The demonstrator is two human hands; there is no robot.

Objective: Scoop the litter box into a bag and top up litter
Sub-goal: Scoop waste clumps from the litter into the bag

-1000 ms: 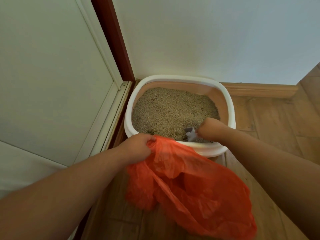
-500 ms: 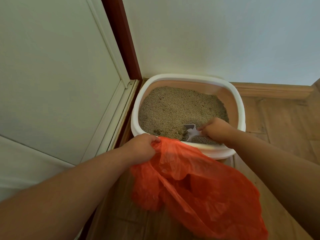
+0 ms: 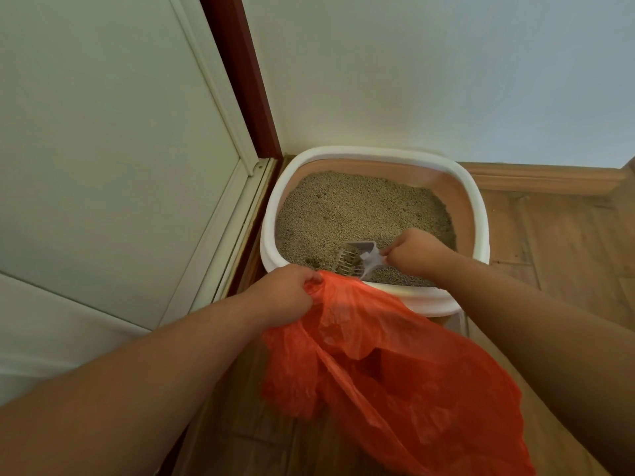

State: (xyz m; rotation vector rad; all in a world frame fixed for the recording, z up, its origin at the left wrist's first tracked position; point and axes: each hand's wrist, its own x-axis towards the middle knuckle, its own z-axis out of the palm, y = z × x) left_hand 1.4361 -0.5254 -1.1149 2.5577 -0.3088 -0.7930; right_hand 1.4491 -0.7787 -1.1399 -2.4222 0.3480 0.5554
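A white-rimmed, pink-walled litter box (image 3: 479, 214) sits in the room's corner, filled with tan litter (image 3: 350, 207). My right hand (image 3: 417, 250) grips the handle of a pale grey slotted scoop (image 3: 357, 257), whose head rests in the litter at the box's near edge. My left hand (image 3: 287, 293) clutches the rim of an orange plastic bag (image 3: 395, 372), held just in front of the box's near rim. The bag hangs down over the floor, its mouth partly gaping.
A white wall (image 3: 412, 70) stands behind the box. A white door (image 3: 103, 132) with a dark red frame (image 3: 240, 77) is on the left. Wooden floor (image 3: 567, 242) and a wooden skirting board (image 3: 543, 178) lie to the right.
The scoop has slid left through the litter toward the bag, and more of its slotted head shows. My left hand keeps its grip on the bag.
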